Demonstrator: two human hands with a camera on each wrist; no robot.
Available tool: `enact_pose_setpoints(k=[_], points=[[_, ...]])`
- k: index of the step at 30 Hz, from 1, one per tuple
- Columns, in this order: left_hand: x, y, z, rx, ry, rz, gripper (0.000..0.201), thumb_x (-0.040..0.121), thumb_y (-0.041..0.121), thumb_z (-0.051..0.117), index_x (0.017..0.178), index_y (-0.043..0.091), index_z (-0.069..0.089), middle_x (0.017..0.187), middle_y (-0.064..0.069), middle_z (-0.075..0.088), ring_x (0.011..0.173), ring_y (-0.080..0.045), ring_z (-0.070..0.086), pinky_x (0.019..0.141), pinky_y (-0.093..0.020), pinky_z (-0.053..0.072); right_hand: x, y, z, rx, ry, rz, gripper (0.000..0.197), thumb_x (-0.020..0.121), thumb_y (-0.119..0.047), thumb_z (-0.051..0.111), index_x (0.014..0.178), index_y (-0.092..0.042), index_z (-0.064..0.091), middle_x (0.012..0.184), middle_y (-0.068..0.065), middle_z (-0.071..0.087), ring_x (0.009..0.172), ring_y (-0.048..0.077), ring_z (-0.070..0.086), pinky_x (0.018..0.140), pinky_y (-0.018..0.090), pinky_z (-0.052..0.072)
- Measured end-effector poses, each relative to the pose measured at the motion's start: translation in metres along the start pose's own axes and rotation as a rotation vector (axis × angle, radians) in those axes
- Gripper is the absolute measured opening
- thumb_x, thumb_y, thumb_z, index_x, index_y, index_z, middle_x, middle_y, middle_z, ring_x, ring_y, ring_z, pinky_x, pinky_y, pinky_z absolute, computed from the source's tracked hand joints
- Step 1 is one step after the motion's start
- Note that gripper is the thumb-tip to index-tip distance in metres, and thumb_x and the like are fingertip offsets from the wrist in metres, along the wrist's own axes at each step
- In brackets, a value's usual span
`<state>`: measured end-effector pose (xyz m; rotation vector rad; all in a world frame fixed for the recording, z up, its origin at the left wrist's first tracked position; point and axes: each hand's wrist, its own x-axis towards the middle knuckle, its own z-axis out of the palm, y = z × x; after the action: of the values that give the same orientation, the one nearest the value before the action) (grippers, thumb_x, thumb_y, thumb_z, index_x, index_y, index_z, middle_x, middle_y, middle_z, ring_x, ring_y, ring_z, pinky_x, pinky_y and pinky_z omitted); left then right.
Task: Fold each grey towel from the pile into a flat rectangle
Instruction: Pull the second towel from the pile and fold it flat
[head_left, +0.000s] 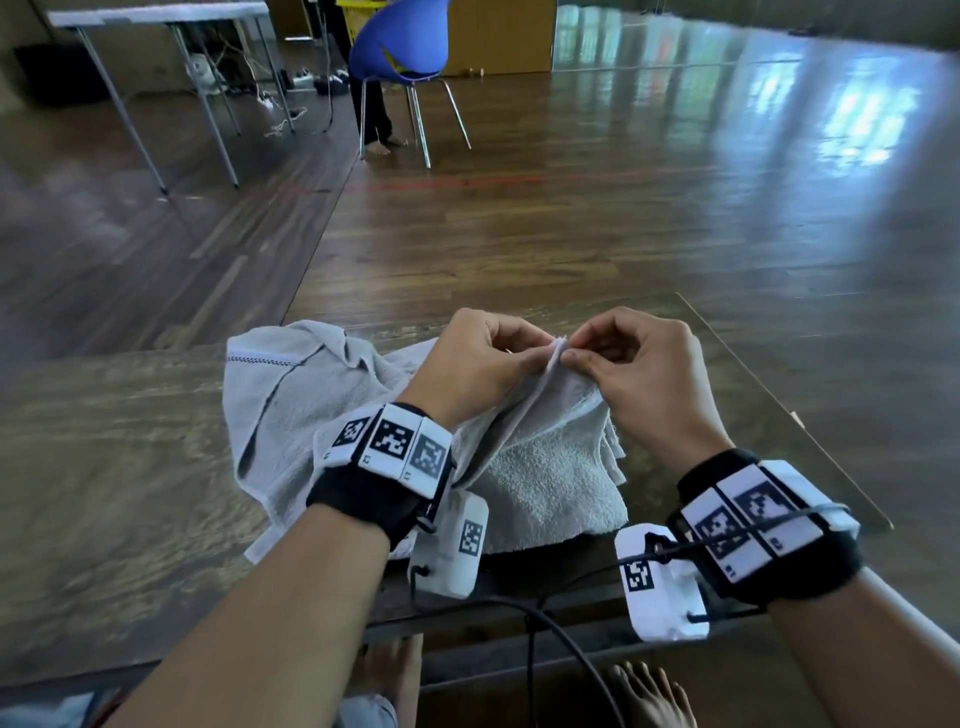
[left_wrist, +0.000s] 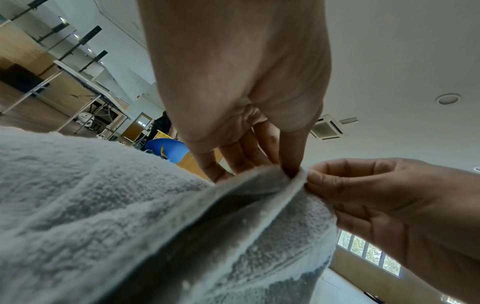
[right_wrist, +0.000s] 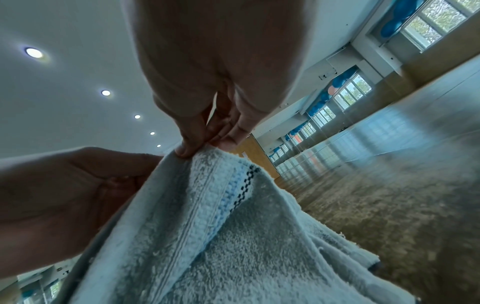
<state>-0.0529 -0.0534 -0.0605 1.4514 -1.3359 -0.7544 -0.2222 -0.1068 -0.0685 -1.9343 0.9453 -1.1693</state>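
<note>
Overhead, both hands (head_left: 561, 364) pinch the towel's (head_left: 545, 467) raised edge; only the right wrist view shows its checkered stripe (right_wrist: 245, 191).

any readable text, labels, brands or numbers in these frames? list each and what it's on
No words, brands or numbers can be read in any view.
Left wristband: black-and-white square code markers only, no letters.
Right wristband: the same kind of markers, no letters.
Grey towel: a dashed woven stripe, no label showing.
Yellow object behind the blue chair: dark marks, too blurred to read.

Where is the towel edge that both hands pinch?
In the head view, the towel edge is raised mid-frame above the wooden table, between the left hand and the right hand.
</note>
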Motion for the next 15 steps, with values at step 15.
enact_pose_setpoints(k=[15], points=[[-0.013, -0.001, -0.004, -0.055, 0.018, 0.033, 0.018, 0.085, 0.012, 0.074, 0.102, 0.004, 0.077, 0.089, -0.006, 0.077, 0.082, -0.01, 0.072, 0.072, -0.02, 0.055, 0.001, -0.002, 0.005, -0.052, 0.005, -0.006, 0.009, 0.075, -0.022, 0.086, 0.074, -0.023, 0.077, 0.069, -0.012, 0.073, 0.066, 0.002, 0.068, 0.061, 0.012, 0.051]])
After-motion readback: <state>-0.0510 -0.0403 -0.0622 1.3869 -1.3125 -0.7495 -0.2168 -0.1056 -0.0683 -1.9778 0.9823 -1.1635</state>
